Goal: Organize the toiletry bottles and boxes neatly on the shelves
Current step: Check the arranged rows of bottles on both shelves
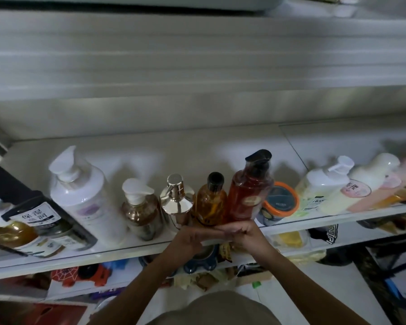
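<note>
Right grip (243, 233) holds red bottle (249, 191) of reddish liquid.

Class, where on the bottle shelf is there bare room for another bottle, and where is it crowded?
Bare: the shelf behind the bottle row, up to the back wall. Crowded: the front edge, bottles packed side by side.

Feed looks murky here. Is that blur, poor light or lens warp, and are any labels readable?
Head view: dim, the white pump bottle casts a soft shadow on the back wall; its wide lens bows the shelf edge; the upper slats look smeared; only the black box label is partly legible.
</note>
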A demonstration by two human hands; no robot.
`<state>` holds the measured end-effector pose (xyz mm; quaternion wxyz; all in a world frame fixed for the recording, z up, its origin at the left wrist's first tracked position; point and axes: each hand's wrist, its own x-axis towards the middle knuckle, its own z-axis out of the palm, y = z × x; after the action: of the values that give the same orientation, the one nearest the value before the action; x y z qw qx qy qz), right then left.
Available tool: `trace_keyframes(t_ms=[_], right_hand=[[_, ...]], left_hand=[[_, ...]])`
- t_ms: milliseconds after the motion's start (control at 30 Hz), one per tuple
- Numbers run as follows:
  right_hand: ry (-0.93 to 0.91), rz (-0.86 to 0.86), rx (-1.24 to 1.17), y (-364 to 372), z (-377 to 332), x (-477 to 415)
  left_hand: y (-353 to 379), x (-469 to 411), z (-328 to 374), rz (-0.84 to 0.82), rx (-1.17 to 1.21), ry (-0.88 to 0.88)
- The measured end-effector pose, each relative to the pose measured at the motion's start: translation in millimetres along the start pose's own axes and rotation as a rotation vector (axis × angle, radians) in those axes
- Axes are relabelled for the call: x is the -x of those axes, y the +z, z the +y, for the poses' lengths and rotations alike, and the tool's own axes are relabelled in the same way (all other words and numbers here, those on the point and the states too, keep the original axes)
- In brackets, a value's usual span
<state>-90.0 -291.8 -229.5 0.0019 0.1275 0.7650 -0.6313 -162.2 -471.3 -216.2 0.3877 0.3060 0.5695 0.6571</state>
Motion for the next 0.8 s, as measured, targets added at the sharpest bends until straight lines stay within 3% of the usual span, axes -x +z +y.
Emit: trace_keyframes(t_ms=[500,800], right_hand=[[0.024,-0.06,-0.027,-6.3,1.5,-1.9],[0.036,0.016,-0.104,-52.4,5.9,21.2]], left_hand=[[7.7,-3.4,-3.3,0.085,-0.064,-0.03],[36.0,-35.1,-19.9,-0.029,-0.185,-0.042]])
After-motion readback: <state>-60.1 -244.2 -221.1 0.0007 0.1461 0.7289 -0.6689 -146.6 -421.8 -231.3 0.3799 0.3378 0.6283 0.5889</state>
